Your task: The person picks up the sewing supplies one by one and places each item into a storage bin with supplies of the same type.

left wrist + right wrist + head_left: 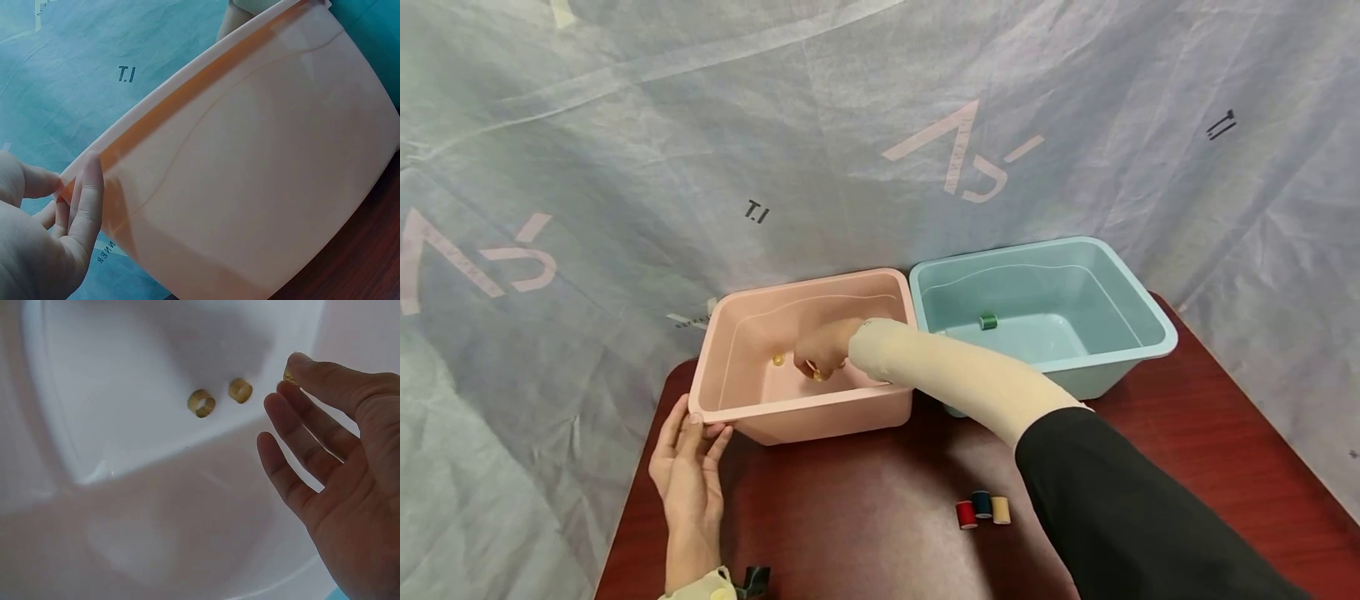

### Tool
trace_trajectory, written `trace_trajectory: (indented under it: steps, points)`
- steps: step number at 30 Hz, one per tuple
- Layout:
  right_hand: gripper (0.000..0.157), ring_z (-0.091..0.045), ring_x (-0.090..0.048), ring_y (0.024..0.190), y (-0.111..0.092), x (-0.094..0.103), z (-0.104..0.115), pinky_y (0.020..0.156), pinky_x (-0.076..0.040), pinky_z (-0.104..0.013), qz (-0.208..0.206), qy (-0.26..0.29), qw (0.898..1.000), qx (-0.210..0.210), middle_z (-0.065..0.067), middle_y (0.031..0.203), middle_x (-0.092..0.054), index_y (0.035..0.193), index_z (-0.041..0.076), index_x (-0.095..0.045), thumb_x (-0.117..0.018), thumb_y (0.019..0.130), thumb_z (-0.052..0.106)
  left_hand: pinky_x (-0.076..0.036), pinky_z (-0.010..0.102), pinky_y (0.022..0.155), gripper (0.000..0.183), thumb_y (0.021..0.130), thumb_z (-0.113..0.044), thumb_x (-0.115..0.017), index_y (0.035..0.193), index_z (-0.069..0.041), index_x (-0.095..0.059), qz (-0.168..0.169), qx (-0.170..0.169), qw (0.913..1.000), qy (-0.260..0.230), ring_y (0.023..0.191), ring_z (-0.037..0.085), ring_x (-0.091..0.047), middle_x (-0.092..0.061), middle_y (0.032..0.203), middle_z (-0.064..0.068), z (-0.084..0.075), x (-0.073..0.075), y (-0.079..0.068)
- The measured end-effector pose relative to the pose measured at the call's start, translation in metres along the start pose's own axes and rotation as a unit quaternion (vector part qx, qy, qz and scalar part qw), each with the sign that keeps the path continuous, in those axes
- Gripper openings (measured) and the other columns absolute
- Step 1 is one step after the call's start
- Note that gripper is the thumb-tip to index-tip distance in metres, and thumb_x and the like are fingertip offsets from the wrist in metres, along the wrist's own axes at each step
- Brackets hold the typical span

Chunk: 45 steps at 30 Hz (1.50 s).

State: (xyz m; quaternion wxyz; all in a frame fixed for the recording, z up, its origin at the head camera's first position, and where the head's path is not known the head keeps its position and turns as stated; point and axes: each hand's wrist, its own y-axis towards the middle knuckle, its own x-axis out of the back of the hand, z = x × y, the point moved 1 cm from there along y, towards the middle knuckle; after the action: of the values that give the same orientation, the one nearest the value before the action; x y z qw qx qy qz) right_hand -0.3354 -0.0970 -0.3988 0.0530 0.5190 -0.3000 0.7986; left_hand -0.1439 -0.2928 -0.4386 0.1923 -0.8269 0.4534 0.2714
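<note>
My left hand (pixel 688 475) grips the near left corner of the pink bin's (pixel 820 408) rim. In the left wrist view the fingers (pixel 87 206) pinch that rim from both sides. My right hand (pixel 823 346) reaches down into the bin. Between its thumb and index finger it pinches a gold thimble ring (pixel 289 376), mostly covered by the fingertips. Two more thimble rings, short open bands with a textured surface, lie on the bin floor beside the hand: one (pixel 201 404) farther from the fingers, the other (pixel 240 390) closer.
A light blue bin (pixel 1045 367) stands right beside the pink one, with a green thread spool (pixel 988 322) inside. Red (pixel 966 514), dark blue (pixel 982 504) and cream (pixel 1001 510) spools stand together on the brown table (pixel 850 517). A grey sheet (pixel 820 150) hangs behind the bins.
</note>
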Motion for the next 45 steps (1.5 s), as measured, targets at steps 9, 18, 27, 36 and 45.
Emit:
trace_trajectory:
  steps: [9, 18, 27, 36, 45]
  points:
    - [0.039, -0.011, -0.049, 0.079, 0.013, -0.010, 0.001, 0.066, -0.041, -0.023, 0.027, -0.041, 0.999, -0.011, 0.005, 0.103, -0.068, 0.115, 0.014, -0.075, -0.053, 0.091, -0.007, -0.067, 0.028, 0.069, 0.045, 0.101, -0.003, -0.066, 0.145, -0.004, -0.059, 0.000, 0.002, 0.9999, 0.016, 0.073, 0.017, -0.070, -0.059, 0.114, 0.016, 0.002, 0.000, 0.000]
    - [0.033, -0.012, -0.036, 0.070, 0.010, -0.008, -0.008, 0.063, -0.032, -0.025, 0.049, -0.033, 0.997, -0.057, 0.009, 0.081, -0.052, 0.107, 0.018, -0.073, -0.053, 0.091, -0.003, -0.068, 0.029, 0.069, 0.044, 0.101, -0.002, -0.066, 0.144, -0.004, -0.059, 0.004, 0.004, 1.0000, 0.006, 0.070, 0.017, -0.069, -0.061, 0.101, 0.008, 0.003, -0.002, 0.000]
    - [0.029, -0.016, -0.014, 0.063, 0.033, -0.020, -0.017, 0.057, -0.011, -0.031, 0.048, -0.085, 0.995, -0.034, 0.004, 0.066, -0.019, 0.062, 0.025, -0.033, -0.039, 0.067, -0.002, -0.067, 0.029, 0.068, 0.044, 0.100, -0.001, -0.066, 0.144, -0.004, -0.059, -0.001, 0.003, 1.0000, 0.007, 0.071, 0.017, -0.070, -0.061, 0.103, 0.009, -0.002, 0.002, -0.003]
    - [0.033, -0.015, -0.020, 0.063, 0.037, -0.029, -0.025, 0.054, -0.015, -0.028, 0.036, -0.114, 0.993, -0.017, 0.005, 0.066, -0.024, 0.061, 0.025, -0.042, -0.049, 0.073, -0.006, -0.068, 0.029, 0.069, 0.045, 0.100, -0.001, -0.065, 0.145, -0.004, -0.059, 0.006, 0.008, 0.9999, 0.012, 0.071, 0.017, -0.070, -0.062, 0.104, 0.008, 0.001, -0.002, -0.005]
    - [0.032, -0.015, -0.022, 0.063, 0.032, -0.026, -0.023, 0.054, -0.017, -0.028, 0.034, -0.110, 0.993, -0.021, 0.004, 0.067, -0.026, 0.066, 0.023, -0.046, -0.050, 0.077, -0.006, -0.067, 0.029, 0.069, 0.045, 0.101, -0.002, -0.065, 0.145, -0.005, -0.058, 0.008, 0.011, 0.9996, 0.023, 0.071, 0.017, -0.070, -0.062, 0.104, 0.008, 0.004, -0.002, -0.003]
